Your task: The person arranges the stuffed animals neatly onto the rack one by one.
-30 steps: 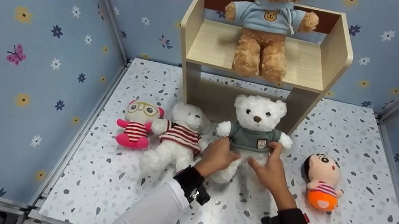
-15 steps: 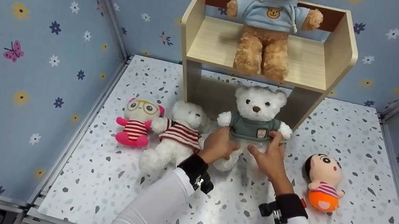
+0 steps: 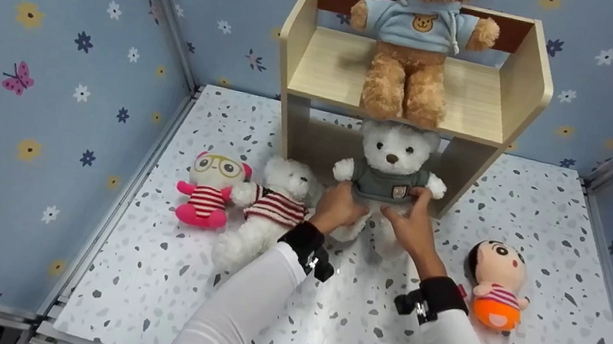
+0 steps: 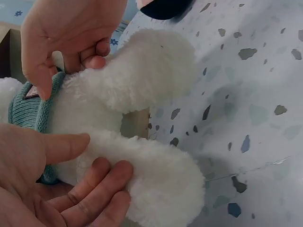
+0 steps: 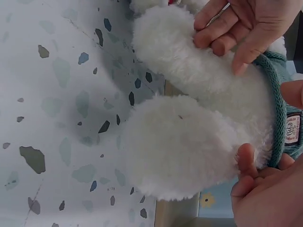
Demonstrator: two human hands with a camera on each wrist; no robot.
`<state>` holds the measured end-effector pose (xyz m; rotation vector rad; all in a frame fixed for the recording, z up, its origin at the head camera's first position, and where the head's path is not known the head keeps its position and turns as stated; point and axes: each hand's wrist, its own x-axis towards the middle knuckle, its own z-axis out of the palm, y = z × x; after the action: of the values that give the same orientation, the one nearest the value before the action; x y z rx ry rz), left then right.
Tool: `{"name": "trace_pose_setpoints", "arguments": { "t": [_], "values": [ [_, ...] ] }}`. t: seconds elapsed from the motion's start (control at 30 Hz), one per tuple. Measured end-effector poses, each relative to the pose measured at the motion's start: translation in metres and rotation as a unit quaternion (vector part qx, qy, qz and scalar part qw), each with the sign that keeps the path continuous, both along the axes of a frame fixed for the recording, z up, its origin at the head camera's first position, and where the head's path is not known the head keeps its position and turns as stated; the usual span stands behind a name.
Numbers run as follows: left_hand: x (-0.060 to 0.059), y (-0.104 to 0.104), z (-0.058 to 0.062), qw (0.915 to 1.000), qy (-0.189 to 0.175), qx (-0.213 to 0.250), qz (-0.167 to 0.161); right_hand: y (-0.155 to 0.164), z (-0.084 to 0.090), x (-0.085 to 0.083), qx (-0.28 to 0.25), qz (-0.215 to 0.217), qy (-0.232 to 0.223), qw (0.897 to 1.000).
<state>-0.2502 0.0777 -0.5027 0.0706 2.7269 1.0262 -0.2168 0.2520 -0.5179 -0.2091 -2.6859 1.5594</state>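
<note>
1. Left hand (image 3: 337, 209): fingers curled round the lower body of the white teddy bear (image 3: 387, 175), at the bear's own right side. In the left wrist view the thumb lies along the hem of the green sweater (image 4: 35, 111) and the fingers (image 4: 102, 182) cup a leg.
2. Right hand (image 3: 409, 225): grips the opposite flank, thumb at the sweater hem, fingers (image 5: 246, 163) wrapped behind the leg.
3. White teddy bear: held upright between both hands, long axis vertical, legs pointing toward the person, head just under the front edge of the wooden shelf (image 3: 535, 67). Both hands are equally near, one on each side.
4. Sweater badge (image 3: 399, 192): small crest patch, writing too small to read.
5. Speckled tabletop (image 3: 355, 327): to the left lie a white bear in a striped shirt (image 3: 270, 206) and a pink doll with glasses (image 3: 210, 189); to the right, a doll in orange (image 3: 496, 276).
6. Shelf top: brown bear in a blue hoodie (image 3: 415, 48), seated, bear-face emblem on chest.
</note>
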Motion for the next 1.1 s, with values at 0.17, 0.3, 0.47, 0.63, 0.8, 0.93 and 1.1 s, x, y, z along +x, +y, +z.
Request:
{"name": "trace_pose_setpoints", "arguments": {
  "t": [0.17, 0.3, 0.47, 0.63, 0.8, 0.93, 1.1],
  "values": [
    [-0.017, 0.004, 0.004, 0.9980, -0.006, 0.058, -0.024, 0.006, -0.001, -0.015, -0.026, -0.005, -0.003, 1.000],
    [-0.030, 0.009, 0.005, 0.9957, -0.014, 0.082, -0.041, 0.012, -0.002, -0.027, -0.041, -0.012, -0.004, 0.999],
    [-0.046, 0.017, 0.007, 0.9903, -0.041, 0.121, -0.054, 0.018, 0.000, -0.040, -0.064, -0.012, -0.014, 0.998],
    [-0.062, 0.025, 0.002, 0.9793, -0.084, 0.163, -0.086, 0.024, 0.004, -0.053, -0.088, -0.014, -0.016, 0.996],
    [-0.075, 0.032, -0.007, 0.9775, -0.044, 0.176, -0.107, 0.030, 0.005, -0.066, -0.055, -0.023, -0.005, 0.998],
    [-0.082, 0.038, -0.013, 0.9686, -0.018, 0.216, -0.122, 0.036, 0.004, -0.073, -0.047, -0.025, -0.016, 0.998],
    [-0.088, 0.046, -0.020, 0.9618, -0.028, 0.248, -0.112, 0.044, 0.000, -0.082, -0.060, -0.019, -0.037, 0.997]
  ]
}}
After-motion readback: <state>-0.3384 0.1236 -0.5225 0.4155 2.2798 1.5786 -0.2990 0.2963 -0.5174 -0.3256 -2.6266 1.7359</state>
